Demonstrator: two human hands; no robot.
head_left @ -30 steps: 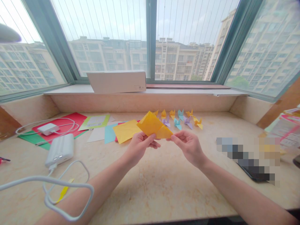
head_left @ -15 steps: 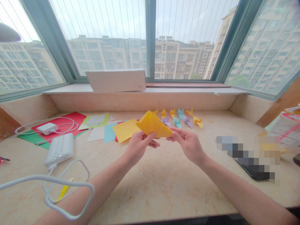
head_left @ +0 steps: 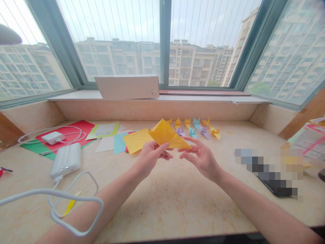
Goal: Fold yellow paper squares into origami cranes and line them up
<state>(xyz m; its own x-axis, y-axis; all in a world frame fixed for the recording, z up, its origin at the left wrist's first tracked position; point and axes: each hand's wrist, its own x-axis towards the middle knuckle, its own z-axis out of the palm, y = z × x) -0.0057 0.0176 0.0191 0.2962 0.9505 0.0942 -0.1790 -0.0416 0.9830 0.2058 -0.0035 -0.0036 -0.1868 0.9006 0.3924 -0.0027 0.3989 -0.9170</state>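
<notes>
A partly folded sheet of yellow origami paper (head_left: pixel 164 133) is held up above the counter, a pointed flap at its top and a sharp corner toward the right. My left hand (head_left: pixel 153 152) pinches its lower left edge, thumb in front and fingers behind. My right hand (head_left: pixel 199 150) is at the right corner with thumb and fingers apart; its fingertips reach behind the paper, and whether they touch it is hidden. Behind the paper stand several small folded paper cranes (head_left: pixel 192 132) in yellow, blue and purple.
Flat yellow paper (head_left: pixel 135 140) and other coloured sheets (head_left: pixel 83 130) lie at the left. Closer in are a white power bank (head_left: pixel 66 160) and its looping white cable (head_left: pixel 76 195). A dark phone-like object (head_left: pixel 276 189), partly blurred out, lies right. A white box (head_left: pixel 127 87) rests on the sill.
My right thumb has let go of the paper's right corner and dropped below it, so the hand has opened. My left hand keeps its pinch.
</notes>
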